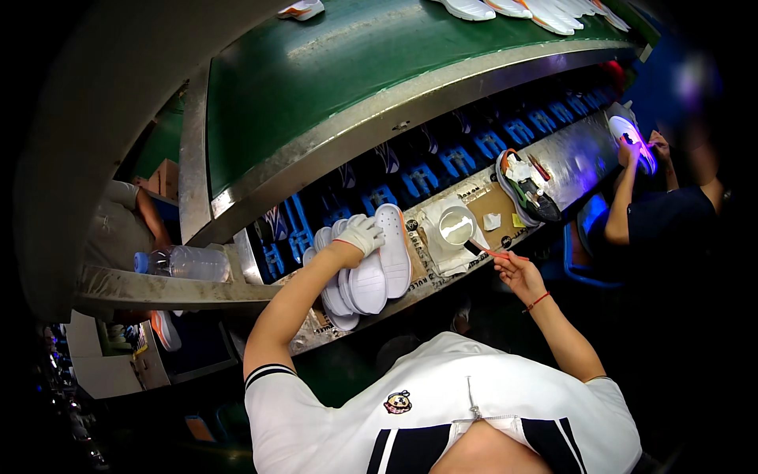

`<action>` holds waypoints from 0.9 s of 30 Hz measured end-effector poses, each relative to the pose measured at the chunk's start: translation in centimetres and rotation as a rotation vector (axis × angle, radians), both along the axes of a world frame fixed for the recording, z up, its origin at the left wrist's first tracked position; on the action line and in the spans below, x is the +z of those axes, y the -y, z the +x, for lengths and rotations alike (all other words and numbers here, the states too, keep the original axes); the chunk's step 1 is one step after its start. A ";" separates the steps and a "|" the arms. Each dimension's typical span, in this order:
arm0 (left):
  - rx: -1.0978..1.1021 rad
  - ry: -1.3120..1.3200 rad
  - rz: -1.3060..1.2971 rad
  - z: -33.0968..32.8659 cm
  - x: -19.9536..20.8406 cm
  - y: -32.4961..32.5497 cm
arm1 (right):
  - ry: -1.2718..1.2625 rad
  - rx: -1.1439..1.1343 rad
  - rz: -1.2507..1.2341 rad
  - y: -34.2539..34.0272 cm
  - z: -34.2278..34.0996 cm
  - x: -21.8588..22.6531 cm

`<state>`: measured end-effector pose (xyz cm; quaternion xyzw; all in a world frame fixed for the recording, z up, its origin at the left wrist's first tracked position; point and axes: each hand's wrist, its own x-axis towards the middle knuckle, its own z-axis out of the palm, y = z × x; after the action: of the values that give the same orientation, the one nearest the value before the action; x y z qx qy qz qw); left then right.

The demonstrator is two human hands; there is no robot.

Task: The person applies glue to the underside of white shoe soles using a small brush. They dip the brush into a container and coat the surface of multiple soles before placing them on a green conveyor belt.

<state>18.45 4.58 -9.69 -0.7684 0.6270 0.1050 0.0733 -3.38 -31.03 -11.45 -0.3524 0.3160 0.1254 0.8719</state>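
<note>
**Gloved hand on white shoe soles, brush by a bowl**

A row of thick white foam shoe soles (367, 286) leans together on a narrow metal workbench (580, 158). The person's left hand (362, 235), in a white knit glove, lies across their upper ends; whether its fingers grip one, I cannot tell. The bare right hand (518, 276) pinches a thin red-handled brush (500, 253) — its dark end at the rim of a round pale bowl (456, 227).

The soles look light, springy and hard to break, perhaps smooth-sided; the side edges seem the best hold. Dark printing marks the bench's brown covering (483, 212) — partly hidden — and a small cartoon patch (398, 402) decorates the white shirt (458, 371).
</note>
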 end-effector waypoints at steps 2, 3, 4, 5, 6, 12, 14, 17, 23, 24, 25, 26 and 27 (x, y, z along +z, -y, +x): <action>-0.128 0.082 0.060 -0.1 -2.8 0.4 | 0.017 0.040 -0.022 -0.5 0.4 0.1; -0.154 0.132 0.145 0.1 -4.0 1.2 | 0.029 0.060 -0.032 -0.8 1.0 0.2; -0.177 0.183 0.232 0.4 -5.3 1.5 | 0.040 0.079 -0.064 -1.0 1.4 0.3; -0.127 0.206 0.040 0.8 -7.6 0.4 | 0.054 0.110 -0.089 -1.6 2.1 0.5; -0.133 0.151 0.071 1.2 -7.1 0.8 | 0.059 0.117 -0.125 -1.6 2.4 0.5; 0.350 -0.225 0.325 0.6 8.4 2.2 | 0.352 0.057 -0.749 -0.9 6.9 -1.7; 0.543 -0.394 0.016 -0.4 9.8 -0.4 | 0.396 0.054 -0.909 -1.1 8.1 -2.4; 0.834 -0.719 -0.079 -2.6 7.4 -3.9 | 0.420 0.103 -1.174 -1.5 9.5 -3.1; 1.282 -1.645 -0.821 -11.0 1.7 -4.9 | 0.414 0.199 -1.218 -2.2 9.8 -2.9; 1.310 -1.830 -0.917 -12.1 0.5 -5.1 | 0.397 0.184 -1.146 -1.8 9.7 -3.5; 1.332 -2.016 -1.012 -13.2 -0.7 -5.3 | 0.380 0.169 -1.073 -1.4 9.6 -4.3; 1.345 -2.206 -1.106 -14.2 -1.8 -5.4 | 0.361 0.153 -1.000 -0.7 9.3 -5.1; 1.276 -2.247 -1.217 -15.2 -2.2 -5.3 | 0.306 0.144 -0.904 -0.6 9.3 -4.7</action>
<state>3.26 9.91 -11.88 -0.3357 -0.1494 0.3813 -0.8483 5.92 -30.40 -16.15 -0.7314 0.1816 -0.0176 0.6571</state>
